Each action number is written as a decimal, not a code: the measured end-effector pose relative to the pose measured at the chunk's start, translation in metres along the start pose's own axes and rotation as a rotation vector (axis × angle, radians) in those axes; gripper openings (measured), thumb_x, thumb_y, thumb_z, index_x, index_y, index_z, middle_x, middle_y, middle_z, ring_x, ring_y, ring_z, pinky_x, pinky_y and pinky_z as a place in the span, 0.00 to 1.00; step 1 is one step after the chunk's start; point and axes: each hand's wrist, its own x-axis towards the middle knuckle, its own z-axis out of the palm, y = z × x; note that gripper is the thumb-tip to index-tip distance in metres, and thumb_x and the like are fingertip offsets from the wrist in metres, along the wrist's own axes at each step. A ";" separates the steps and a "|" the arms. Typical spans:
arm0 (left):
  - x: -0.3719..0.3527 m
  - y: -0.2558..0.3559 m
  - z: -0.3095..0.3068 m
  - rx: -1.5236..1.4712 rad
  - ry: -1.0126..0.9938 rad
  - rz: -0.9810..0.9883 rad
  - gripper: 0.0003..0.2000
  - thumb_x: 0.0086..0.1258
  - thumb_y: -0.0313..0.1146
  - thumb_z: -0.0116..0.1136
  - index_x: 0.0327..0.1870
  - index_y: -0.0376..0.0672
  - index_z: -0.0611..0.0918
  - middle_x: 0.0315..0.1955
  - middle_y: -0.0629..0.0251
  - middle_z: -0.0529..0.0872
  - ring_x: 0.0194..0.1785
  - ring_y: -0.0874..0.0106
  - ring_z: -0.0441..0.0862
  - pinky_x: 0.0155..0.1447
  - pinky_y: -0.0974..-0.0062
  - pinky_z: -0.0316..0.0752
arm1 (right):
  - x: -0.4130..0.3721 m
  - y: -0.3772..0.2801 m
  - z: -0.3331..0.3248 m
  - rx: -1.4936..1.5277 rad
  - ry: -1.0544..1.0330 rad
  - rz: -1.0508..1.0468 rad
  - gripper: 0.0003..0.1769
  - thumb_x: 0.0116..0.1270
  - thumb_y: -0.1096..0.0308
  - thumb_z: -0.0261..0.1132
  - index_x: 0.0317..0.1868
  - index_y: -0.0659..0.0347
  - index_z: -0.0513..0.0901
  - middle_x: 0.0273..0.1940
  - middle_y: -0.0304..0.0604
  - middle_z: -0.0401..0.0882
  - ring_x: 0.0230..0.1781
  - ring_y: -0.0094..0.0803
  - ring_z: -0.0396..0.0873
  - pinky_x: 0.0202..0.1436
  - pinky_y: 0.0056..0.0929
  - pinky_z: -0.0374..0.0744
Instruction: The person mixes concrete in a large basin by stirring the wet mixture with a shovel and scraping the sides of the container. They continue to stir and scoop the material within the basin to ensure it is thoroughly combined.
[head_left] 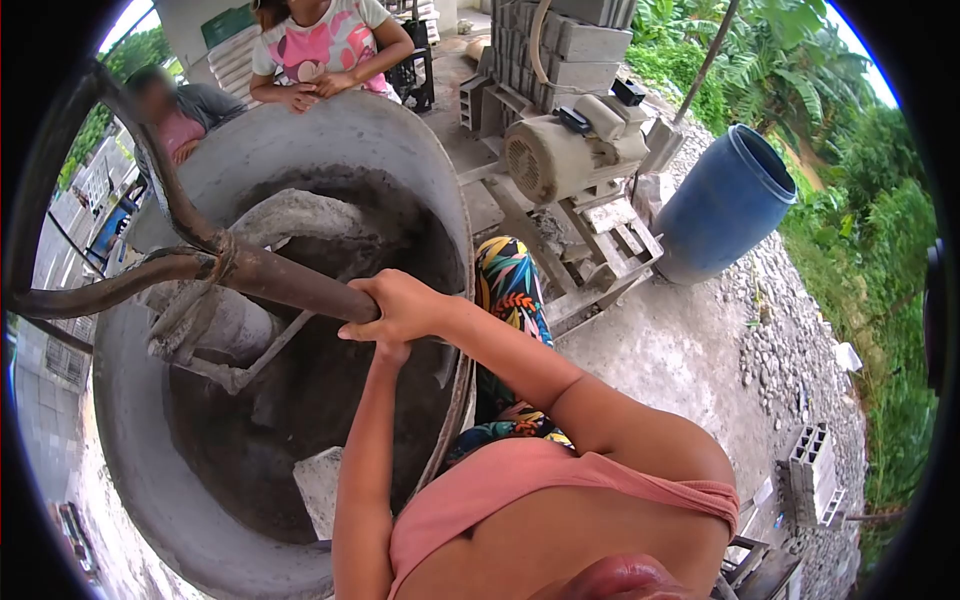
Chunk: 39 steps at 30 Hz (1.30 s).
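Observation:
A thick rusty metal pipe (290,280) with a forked far end slants over a big round mixer drum (130,440). Around its near end my right hand (405,305) is closed. My left hand (388,345) is at the same end, just below and pressed against the right one; it looks closed on the pipe too, though most of its fingers are hidden. Inside the drum are cement-crusted mixing arms (300,215), a crusted cylinder (235,330) and a pale block piece (320,490) near my left forearm.
One person (320,45) leans on the drum's far rim, another person (185,120) is at its left. Right of the drum are a motor (560,155) on a wooden frame, stacked hollow blocks (585,50) and a blue barrel (720,210). Gravel (790,350) lies farther right.

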 end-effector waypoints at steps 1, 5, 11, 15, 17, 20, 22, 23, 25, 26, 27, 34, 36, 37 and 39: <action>0.000 0.001 0.000 -0.003 0.001 -0.001 0.24 0.72 0.47 0.45 0.65 0.47 0.61 0.59 0.68 0.66 0.63 0.75 0.65 0.63 0.71 0.65 | 0.000 0.000 0.000 0.010 0.003 0.000 0.23 0.49 0.49 0.69 0.33 0.62 0.79 0.24 0.54 0.78 0.29 0.52 0.77 0.33 0.42 0.73; 0.000 0.001 -0.001 -0.005 0.004 -0.004 0.24 0.72 0.47 0.45 0.65 0.47 0.61 0.59 0.68 0.66 0.63 0.75 0.65 0.63 0.71 0.65 | 0.000 -0.002 -0.001 0.001 -0.001 -0.006 0.24 0.49 0.48 0.69 0.33 0.62 0.79 0.24 0.53 0.78 0.29 0.52 0.77 0.33 0.42 0.74; 0.000 0.001 0.001 -0.007 -0.003 -0.014 0.25 0.72 0.48 0.45 0.65 0.47 0.61 0.59 0.68 0.66 0.63 0.75 0.65 0.63 0.71 0.65 | -0.001 -0.002 -0.001 -0.002 0.003 0.009 0.23 0.49 0.49 0.69 0.33 0.62 0.79 0.24 0.52 0.78 0.28 0.51 0.77 0.33 0.41 0.73; 0.001 0.000 0.000 -0.010 -0.007 -0.018 0.25 0.72 0.48 0.45 0.64 0.47 0.61 0.59 0.68 0.66 0.63 0.75 0.65 0.63 0.71 0.65 | -0.001 -0.003 -0.001 0.002 0.006 0.004 0.23 0.49 0.49 0.69 0.33 0.62 0.79 0.23 0.52 0.77 0.28 0.51 0.77 0.32 0.41 0.73; 0.001 0.000 0.000 -0.013 -0.009 -0.019 0.25 0.72 0.48 0.45 0.64 0.47 0.61 0.59 0.68 0.66 0.63 0.75 0.65 0.63 0.71 0.65 | -0.001 -0.002 -0.001 0.006 0.003 0.005 0.23 0.49 0.49 0.69 0.33 0.62 0.79 0.23 0.52 0.77 0.28 0.51 0.77 0.33 0.41 0.73; 0.002 0.001 0.000 -0.012 -0.010 -0.023 0.25 0.72 0.48 0.45 0.64 0.47 0.61 0.59 0.68 0.67 0.63 0.75 0.65 0.63 0.71 0.65 | -0.001 -0.002 -0.001 0.004 0.008 0.000 0.23 0.49 0.49 0.70 0.33 0.62 0.79 0.23 0.52 0.77 0.28 0.51 0.77 0.32 0.40 0.73; 0.002 0.001 0.000 -0.014 -0.008 -0.023 0.25 0.72 0.48 0.45 0.64 0.47 0.61 0.59 0.68 0.67 0.63 0.75 0.65 0.63 0.71 0.65 | -0.001 -0.002 -0.001 0.017 0.007 0.000 0.23 0.49 0.49 0.70 0.32 0.62 0.79 0.23 0.52 0.77 0.28 0.50 0.77 0.33 0.40 0.73; 0.002 0.001 0.000 -0.013 -0.010 -0.023 0.25 0.72 0.48 0.45 0.64 0.47 0.61 0.59 0.68 0.67 0.63 0.75 0.65 0.63 0.71 0.65 | -0.001 -0.002 -0.001 0.017 0.007 0.000 0.23 0.49 0.49 0.70 0.32 0.62 0.79 0.23 0.52 0.77 0.28 0.50 0.77 0.33 0.40 0.73; 0.001 0.002 0.001 -0.010 -0.011 -0.025 0.25 0.72 0.48 0.45 0.64 0.47 0.61 0.59 0.68 0.67 0.63 0.75 0.65 0.63 0.71 0.65 | -0.001 -0.002 -0.001 0.026 0.003 0.008 0.22 0.49 0.50 0.70 0.32 0.62 0.79 0.23 0.52 0.77 0.28 0.50 0.77 0.33 0.40 0.73; 0.002 0.002 0.001 -0.011 -0.011 -0.026 0.25 0.72 0.48 0.45 0.64 0.47 0.61 0.59 0.68 0.67 0.63 0.75 0.65 0.63 0.71 0.65 | -0.001 -0.002 -0.001 0.026 0.004 0.008 0.22 0.49 0.50 0.70 0.32 0.62 0.79 0.23 0.52 0.77 0.28 0.50 0.77 0.33 0.40 0.73; 0.002 0.003 0.001 -0.012 -0.010 -0.025 0.25 0.72 0.48 0.45 0.64 0.47 0.61 0.59 0.68 0.67 0.63 0.75 0.65 0.63 0.71 0.65 | -0.001 -0.001 0.000 0.023 0.005 0.003 0.22 0.49 0.50 0.70 0.32 0.62 0.79 0.23 0.51 0.77 0.28 0.50 0.77 0.33 0.40 0.73; 0.002 0.003 0.000 -0.010 -0.011 -0.026 0.25 0.72 0.49 0.45 0.64 0.47 0.62 0.59 0.68 0.67 0.63 0.75 0.65 0.63 0.71 0.65 | -0.001 -0.003 -0.002 0.024 0.001 0.018 0.21 0.49 0.51 0.70 0.31 0.61 0.78 0.23 0.51 0.77 0.28 0.50 0.77 0.33 0.40 0.73; 0.003 0.002 0.000 -0.008 -0.013 -0.028 0.25 0.71 0.49 0.45 0.64 0.47 0.62 0.59 0.68 0.67 0.63 0.75 0.65 0.63 0.71 0.65 | -0.001 -0.001 -0.001 0.011 -0.005 0.015 0.21 0.49 0.53 0.70 0.33 0.62 0.79 0.23 0.51 0.77 0.27 0.49 0.77 0.32 0.38 0.73; 0.003 0.003 0.000 -0.006 -0.013 -0.027 0.25 0.71 0.49 0.45 0.64 0.47 0.62 0.59 0.68 0.67 0.63 0.75 0.65 0.63 0.71 0.65 | -0.001 0.000 0.000 0.000 -0.013 0.011 0.20 0.49 0.55 0.70 0.34 0.63 0.79 0.23 0.51 0.77 0.26 0.48 0.77 0.31 0.36 0.73; 0.003 0.003 0.000 -0.008 -0.011 -0.030 0.25 0.71 0.49 0.45 0.64 0.47 0.62 0.59 0.68 0.67 0.63 0.75 0.65 0.63 0.71 0.65 | -0.002 0.000 0.000 0.014 0.000 -0.004 0.20 0.49 0.55 0.70 0.34 0.63 0.79 0.23 0.51 0.77 0.26 0.48 0.77 0.31 0.36 0.73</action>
